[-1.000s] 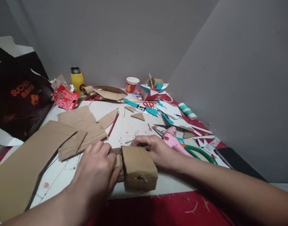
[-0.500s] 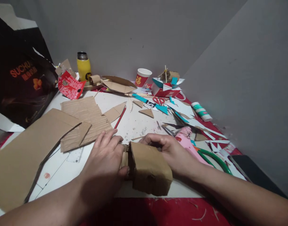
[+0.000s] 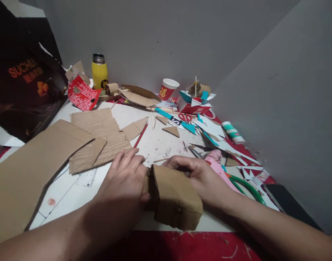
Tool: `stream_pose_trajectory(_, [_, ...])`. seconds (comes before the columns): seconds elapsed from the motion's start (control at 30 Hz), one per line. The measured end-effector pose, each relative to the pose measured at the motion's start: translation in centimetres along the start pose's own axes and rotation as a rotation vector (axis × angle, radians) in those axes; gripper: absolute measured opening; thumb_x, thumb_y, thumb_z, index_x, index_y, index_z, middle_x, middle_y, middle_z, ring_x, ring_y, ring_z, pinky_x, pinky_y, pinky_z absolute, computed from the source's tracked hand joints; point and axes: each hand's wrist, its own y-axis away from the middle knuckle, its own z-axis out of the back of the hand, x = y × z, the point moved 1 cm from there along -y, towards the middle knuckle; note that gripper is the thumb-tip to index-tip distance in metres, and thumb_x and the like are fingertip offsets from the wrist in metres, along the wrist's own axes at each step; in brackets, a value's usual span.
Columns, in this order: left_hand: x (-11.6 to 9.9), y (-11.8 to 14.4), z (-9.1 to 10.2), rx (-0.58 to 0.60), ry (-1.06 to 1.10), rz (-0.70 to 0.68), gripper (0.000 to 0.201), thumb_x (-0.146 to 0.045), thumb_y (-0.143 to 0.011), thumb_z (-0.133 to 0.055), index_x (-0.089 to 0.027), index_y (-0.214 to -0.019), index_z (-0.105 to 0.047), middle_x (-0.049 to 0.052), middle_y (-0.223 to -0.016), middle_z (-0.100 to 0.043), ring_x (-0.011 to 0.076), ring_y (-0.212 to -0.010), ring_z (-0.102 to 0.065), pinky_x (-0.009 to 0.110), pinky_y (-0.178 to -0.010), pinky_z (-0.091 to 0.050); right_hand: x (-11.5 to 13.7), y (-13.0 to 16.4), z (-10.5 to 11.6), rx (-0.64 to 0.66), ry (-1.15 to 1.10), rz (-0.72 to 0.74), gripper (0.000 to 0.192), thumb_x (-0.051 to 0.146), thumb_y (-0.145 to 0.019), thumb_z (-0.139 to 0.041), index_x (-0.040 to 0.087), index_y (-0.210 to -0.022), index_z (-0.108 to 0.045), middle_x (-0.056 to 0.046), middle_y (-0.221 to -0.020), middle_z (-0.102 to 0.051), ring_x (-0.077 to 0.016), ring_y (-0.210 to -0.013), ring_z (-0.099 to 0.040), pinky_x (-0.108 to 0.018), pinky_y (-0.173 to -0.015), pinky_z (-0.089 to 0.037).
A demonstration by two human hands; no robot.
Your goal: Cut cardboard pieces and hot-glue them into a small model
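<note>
A small brown cardboard box (image 3: 174,197) with a hole in its near face stands on the white work surface (image 3: 160,141) near the front edge. My left hand (image 3: 122,186) presses against the box's left side, thumb on the corrugated edge. My right hand (image 3: 198,175) grips its far right side, fingers curled over the top back edge. Both hands hold the box between them.
Large cardboard sheets (image 3: 32,170) lie at the left. A red pencil (image 3: 140,136), scissors (image 3: 185,117), a pink glue gun (image 3: 217,161), a glue bottle (image 3: 232,132), a paper cup (image 3: 167,88), a yellow bottle (image 3: 99,70) and paper scraps are scattered behind. A dark bag (image 3: 21,83) stands far left.
The view has shifted, so the box and hands sit a little further right and lower. My left hand's fingers have spread flatter along the box's left side. Both hands stay on the box.
</note>
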Motion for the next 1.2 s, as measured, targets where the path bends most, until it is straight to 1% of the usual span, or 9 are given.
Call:
stream_pose_trajectory(0.17, [-0.1,-0.1,0.1,0.044,-0.002,-0.005,0.034,-0.024,-0.076,-0.061,-0.010,-0.106,-0.065,0.016,-0.130,-0.058,0.0373,-0.135,-0.032,0.059,-0.111,-0.020,0.1,-0.1,0.0,0.009,-0.027,-0.033,0.012,0.025,-0.077,-0.065,0.017,-0.070,-0.059,-0.002,-0.073,-0.065,-0.0136,-0.068,-0.057,-0.024,-0.061,-0.046])
stream_pose_trajectory(0.3, [0.2,-0.5,0.0,0.099,0.067,0.021,0.036,-0.024,-0.073,-0.064,-0.010,-0.106,-0.064,0.015,-0.133,-0.055,0.0359,-0.137,-0.029,0.057,-0.112,-0.020,0.3,0.0,-0.1,-0.004,-0.018,-0.030,0.016,0.029,-0.077,-0.066,0.018,-0.070,-0.058,-0.002,-0.073,-0.066,-0.0136,-0.067,-0.057,-0.023,-0.060,-0.047])
stream_pose_trajectory(0.43, [0.5,-0.6,-0.4,0.083,0.128,0.034,0.044,-0.019,-0.069,-0.066,-0.010,-0.112,-0.059,0.015,-0.134,-0.054,0.0326,-0.139,-0.026,0.053,-0.113,-0.020,0.5,0.2,-0.3,-0.010,0.013,-0.018,0.017,0.032,-0.077,-0.067,0.018,-0.071,-0.059,-0.002,-0.072,-0.066,-0.0134,-0.065,-0.057,-0.023,-0.059,-0.047])
stream_pose_trajectory(0.67, [0.5,-0.3,-0.8,0.049,0.150,-0.053,0.043,-0.014,-0.069,-0.058,-0.010,-0.112,-0.055,0.018,-0.134,-0.051,0.0328,-0.139,-0.026,0.054,-0.113,-0.018,0.6,0.2,0.0,-0.016,0.097,0.034,0.012,0.025,-0.080,-0.061,0.018,-0.070,-0.058,-0.002,-0.071,-0.066,-0.0137,-0.066,-0.058,-0.024,-0.060,-0.047])
stream_pose_trajectory(0.73, [0.5,-0.2,-0.9,0.034,0.136,-0.069,0.043,-0.013,-0.069,-0.055,-0.009,-0.112,-0.055,0.020,-0.134,-0.051,0.0335,-0.139,-0.026,0.055,-0.113,-0.017,0.7,0.2,0.1,-0.008,0.164,0.061,0.010,0.023,-0.081,-0.060,0.018,-0.072,-0.059,-0.003,-0.073,-0.067,-0.0143,-0.068,-0.060,-0.025,-0.062,-0.048])
stream_pose_trajectory(0.83, [0.6,-0.2,-0.9,0.020,0.126,-0.081,0.042,-0.013,-0.069,-0.054,-0.008,-0.110,-0.055,0.021,-0.133,-0.052,0.0348,-0.138,-0.028,0.057,-0.112,-0.018,0.9,0.2,0.2,-0.001,0.288,0.163,0.007,0.020,-0.082,-0.059,0.018,-0.076,-0.061,-0.004,-0.078,-0.066,-0.0156,-0.073,-0.061,-0.027,-0.067,-0.048])
stream_pose_trajectory(0.93, [0.6,-0.2,-0.9,0.014,0.129,-0.084,0.043,-0.013,-0.068,-0.053,-0.008,-0.111,-0.055,0.020,-0.133,-0.052,0.0351,-0.136,-0.030,0.056,-0.111,-0.022,1.1,0.1,0.1,0.003,0.343,0.227,0.008,0.018,-0.083,-0.058,0.018,-0.076,-0.062,-0.005,-0.079,-0.065,-0.0160,-0.074,-0.060,-0.028,-0.066,-0.048])
stream_pose_trajectory(1.03, [0.6,-0.1,-1.0,0.002,0.139,-0.083,0.041,-0.014,-0.069,-0.054,-0.008,-0.110,-0.056,0.020,-0.131,-0.053,0.0345,-0.134,-0.033,0.054,-0.112,-0.023,1.2,-0.4,0.3,0.029,0.304,0.171,0.009,0.020,-0.083,-0.059,0.018,-0.074,-0.062,-0.005,-0.078,-0.065,-0.0156,-0.072,-0.058,-0.028,-0.065,-0.048])
stream_pose_trajectory(1.2, [0.5,-0.1,-1.0,0.003,0.131,-0.076,0.040,-0.014,-0.070,-0.056,-0.008,-0.109,-0.057,0.019,-0.130,-0.053,0.0340,-0.132,-0.035,0.054,-0.112,-0.023,0.9,-1.6,1.1,0.168,0.171,0.049,0.013,0.023,-0.081,-0.060,0.016,-0.070,-0.061,-0.006,-0.082,-0.065,-0.0169,-0.076,-0.058,-0.030,-0.069,-0.047])
